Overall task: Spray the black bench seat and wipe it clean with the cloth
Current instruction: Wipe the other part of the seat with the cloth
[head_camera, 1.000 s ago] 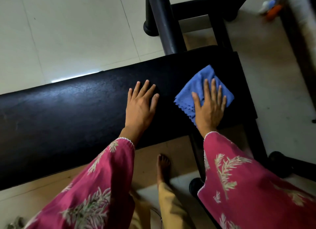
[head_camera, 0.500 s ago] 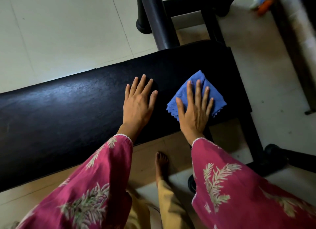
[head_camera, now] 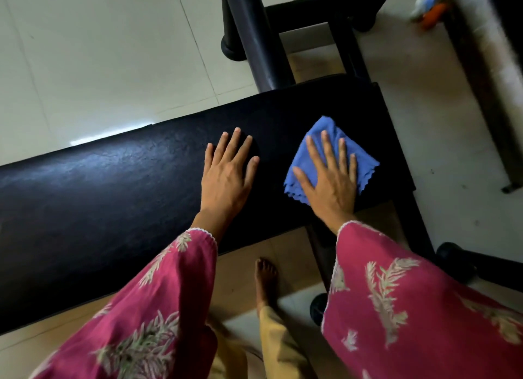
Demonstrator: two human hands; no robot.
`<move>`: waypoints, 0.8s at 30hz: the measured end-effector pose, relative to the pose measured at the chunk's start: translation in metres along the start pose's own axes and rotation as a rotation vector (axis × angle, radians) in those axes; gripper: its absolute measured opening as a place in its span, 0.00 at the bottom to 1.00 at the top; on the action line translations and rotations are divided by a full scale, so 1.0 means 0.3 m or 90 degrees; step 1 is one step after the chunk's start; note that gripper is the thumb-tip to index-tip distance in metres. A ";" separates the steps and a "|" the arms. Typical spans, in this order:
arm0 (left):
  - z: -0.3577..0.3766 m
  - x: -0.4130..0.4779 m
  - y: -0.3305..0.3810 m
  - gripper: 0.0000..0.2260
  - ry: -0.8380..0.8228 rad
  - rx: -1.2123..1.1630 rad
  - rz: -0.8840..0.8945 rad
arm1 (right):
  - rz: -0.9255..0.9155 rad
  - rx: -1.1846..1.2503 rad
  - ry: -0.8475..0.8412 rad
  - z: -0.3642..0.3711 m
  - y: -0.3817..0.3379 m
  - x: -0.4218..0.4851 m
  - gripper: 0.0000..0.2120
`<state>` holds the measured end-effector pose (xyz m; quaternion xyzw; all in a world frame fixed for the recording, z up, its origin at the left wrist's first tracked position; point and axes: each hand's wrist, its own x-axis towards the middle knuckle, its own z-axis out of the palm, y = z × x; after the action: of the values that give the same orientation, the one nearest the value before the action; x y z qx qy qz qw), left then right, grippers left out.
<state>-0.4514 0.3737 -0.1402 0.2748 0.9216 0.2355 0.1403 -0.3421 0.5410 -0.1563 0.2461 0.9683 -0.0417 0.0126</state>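
The black bench seat (head_camera: 113, 197) runs from the lower left to the upper right of the head view. A folded blue cloth (head_camera: 365, 160) lies near the seat's right end. My right hand (head_camera: 329, 180) presses flat on the cloth with straight, spread fingers. My left hand (head_camera: 227, 177) rests flat on the bare seat just left of the cloth, fingers straight. Pink patterned sleeves cover both forearms. No spray bottle shows near the hands.
Black frame tubes (head_camera: 254, 36) rise behind the seat, and frame legs with rubber feet (head_camera: 452, 259) stand at the right. A small white, blue and orange object (head_camera: 428, 9) lies on the tiled floor at top right. My bare foot (head_camera: 266, 282) stands below the bench.
My right hand slid the cloth toward the left and near edge, then back toward the seat's right end. My left hand stayed flat in the same spot on the seat.
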 end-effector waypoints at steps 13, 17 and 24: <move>0.021 0.106 0.030 0.23 0.013 0.024 0.016 | 0.034 0.028 0.021 -0.013 0.010 0.169 0.31; 0.023 0.132 0.028 0.22 0.019 0.014 -0.011 | 0.187 0.056 0.029 -0.013 -0.045 0.233 0.29; 0.036 0.180 0.038 0.22 0.007 0.040 0.040 | -0.020 0.058 -0.008 -0.031 0.087 0.285 0.29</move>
<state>-0.4860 0.4169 -0.1507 0.3070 0.9201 0.2120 0.1192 -0.4047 0.6053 -0.1529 0.2309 0.9690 -0.0872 0.0068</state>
